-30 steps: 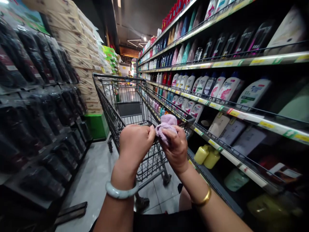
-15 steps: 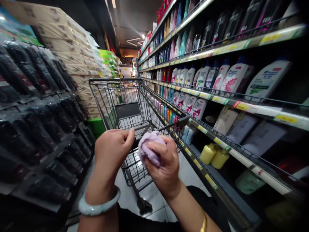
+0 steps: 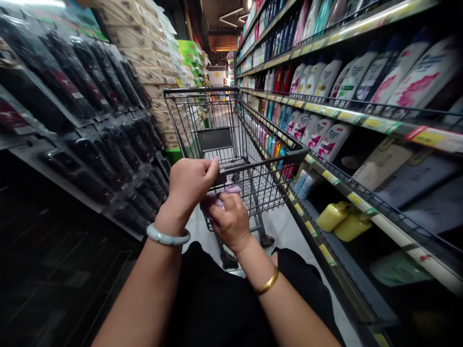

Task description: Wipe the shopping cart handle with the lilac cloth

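One cart (image 3: 249, 167), long axis away from hands (image 3: 231, 219), alongside shelves (image 3: 340, 114)

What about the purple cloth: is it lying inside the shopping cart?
No, the right hand holds the purple cloth bunched near the left hand.

On the right, shelves (image 3: 342, 274) are lined with bottles (image 3: 353, 83) and edged with yellow price tags (image 3: 372, 122). On the left, dark packs (image 3: 87, 154) are hung in rows, with tan packages (image 3: 132, 38) stacked beyond. The floor (image 3: 285, 236) is laid in pale grey, apparently tile. At the far end, the ceiling (image 3: 217, 6) is lit by angled strips (image 3: 231, 13) above a brown slatted band (image 3: 222, 44).
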Demonstrator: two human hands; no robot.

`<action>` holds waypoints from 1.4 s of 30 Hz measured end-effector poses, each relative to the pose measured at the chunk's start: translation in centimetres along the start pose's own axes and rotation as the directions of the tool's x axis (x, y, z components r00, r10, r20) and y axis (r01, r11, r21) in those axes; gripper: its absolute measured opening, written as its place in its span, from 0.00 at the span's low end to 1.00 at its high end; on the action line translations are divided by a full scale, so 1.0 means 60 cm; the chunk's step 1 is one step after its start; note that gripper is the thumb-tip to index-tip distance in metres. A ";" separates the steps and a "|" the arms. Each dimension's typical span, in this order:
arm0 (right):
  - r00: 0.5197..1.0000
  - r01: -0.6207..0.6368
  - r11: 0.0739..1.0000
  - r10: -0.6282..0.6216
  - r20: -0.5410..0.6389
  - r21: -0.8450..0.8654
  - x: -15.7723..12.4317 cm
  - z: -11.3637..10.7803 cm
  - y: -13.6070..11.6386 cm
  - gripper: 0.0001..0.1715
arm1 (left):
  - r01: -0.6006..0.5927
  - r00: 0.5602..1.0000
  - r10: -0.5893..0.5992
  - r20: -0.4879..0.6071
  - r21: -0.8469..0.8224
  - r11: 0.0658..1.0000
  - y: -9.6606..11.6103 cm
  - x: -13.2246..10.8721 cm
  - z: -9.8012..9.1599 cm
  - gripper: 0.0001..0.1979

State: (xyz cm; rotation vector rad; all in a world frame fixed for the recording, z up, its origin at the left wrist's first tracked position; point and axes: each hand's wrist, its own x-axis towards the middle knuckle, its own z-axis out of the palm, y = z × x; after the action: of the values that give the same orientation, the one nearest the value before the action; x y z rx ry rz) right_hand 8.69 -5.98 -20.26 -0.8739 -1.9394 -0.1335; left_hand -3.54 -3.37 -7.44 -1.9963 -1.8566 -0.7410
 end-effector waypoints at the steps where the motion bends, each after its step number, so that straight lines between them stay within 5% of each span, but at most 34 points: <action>1: 1.000 -0.010 1.000 0.010 0.016 0.001 -0.003 0.001 0.002 0.15 | -0.004 1.000 0.004 -0.010 -0.002 1.000 0.000 -0.001 0.000 0.31; 6: 0.977 -0.184 0.979 0.192 -0.094 0.084 -0.008 -0.025 0.058 0.15 | 0.009 0.999 -0.010 -0.030 -0.007 1.000 -0.004 -0.004 -0.001 0.31; 10: 0.816 -0.433 0.884 0.468 -0.338 0.177 0.002 -0.058 0.111 0.13 | 0.030 0.999 -0.030 -0.031 0.002 1.000 -0.002 -0.005 -0.002 0.31; 12: 0.783 -0.481 0.858 0.513 -0.352 0.181 0.002 -0.059 0.103 0.13 | 0.040 0.999 -0.040 -0.033 0.008 0.999 0.001 -0.005 -0.001 0.31; 16: 0.968 -0.242 0.967 0.246 -0.055 0.076 -0.010 -0.039 0.047 0.17 | 0.047 0.998 -0.047 -0.043 0.005 0.999 0.007 -0.005 0.001 0.30; 19: 0.976 -0.215 0.974 0.218 -0.030 0.074 -0.014 -0.038 0.057 0.16 | 0.033 0.998 -0.033 -0.044 -0.009 0.999 0.007 -0.005 0.001 0.29; 21: 0.893 -0.378 0.917 0.397 -0.211 0.128 -0.010 -0.050 0.097 0.12 | 0.024 0.999 -0.024 -0.035 -0.011 1.000 0.006 -0.005 0.001 0.29; 23: 0.749 -0.514 0.836 0.546 -0.375 0.191 -0.004 -0.064 0.139 0.11 | 0.023 0.999 -0.023 -0.033 -0.013 1.000 0.006 -0.005 0.000 0.29; 26: 0.634 -0.616 0.760 0.634 -0.444 0.206 -0.001 -0.071 0.158 0.12 | 0.039 0.998 -0.040 -0.039 -0.018 0.999 0.007 -0.006 0.000 0.28; 27: 0.650 -0.620 0.760 0.636 -0.415 0.195 -0.003 -0.068 0.147 0.12 | 0.047 0.998 -0.048 -0.043 -0.021 0.999 0.007 -0.006 0.000 0.28; 29: 0.776 -0.550 0.822 0.568 -0.274 0.147 -0.011 -0.056 0.106 0.11 | 0.056 0.997 -0.057 -0.048 -0.028 0.998 0.008 -0.007 0.000 0.28; 31: 0.918 -0.381 0.918 0.390 -0.077 0.104 -0.021 -0.041 0.055 0.12 | 0.057 0.997 -0.059 -0.052 -0.035 0.998 0.009 -0.007 -0.001 0.28; 33: 0.978 -0.201 0.975 0.195 0.073 0.092 -0.027 -0.030 0.015 0.13 | 0.055 0.997 -0.057 -0.056 -0.040 0.998 0.008 -0.008 -0.003 0.27; 35: 0.984 -0.120 0.989 0.107 0.143 0.090 -0.028 -0.027 -0.001 0.14 | 0.053 0.997 -0.056 -0.058 -0.043 0.998 0.005 -0.008 -0.005 0.27; 38: 0.971 -0.202 0.977 0.190 0.145 0.075 -0.021 -0.039 0.024 0.14 | 0.048 0.998 -0.050 -0.045 -0.043 0.998 -0.001 -0.007 -0.008 0.27; 42: 0.874 -0.457 0.879 0.472 -0.117 0.136 -0.010 -0.072 0.105 0.11 | 0.031 0.998 -0.033 -0.046 -0.043 0.999 -0.006 -0.007 -0.009 0.27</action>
State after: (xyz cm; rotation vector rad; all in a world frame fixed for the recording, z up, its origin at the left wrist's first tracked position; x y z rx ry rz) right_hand 15.97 -3.52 -20.12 -1.2005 -1.5352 0.1843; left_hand -3.96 -3.95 -7.27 -1.9618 -1.8655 -0.8358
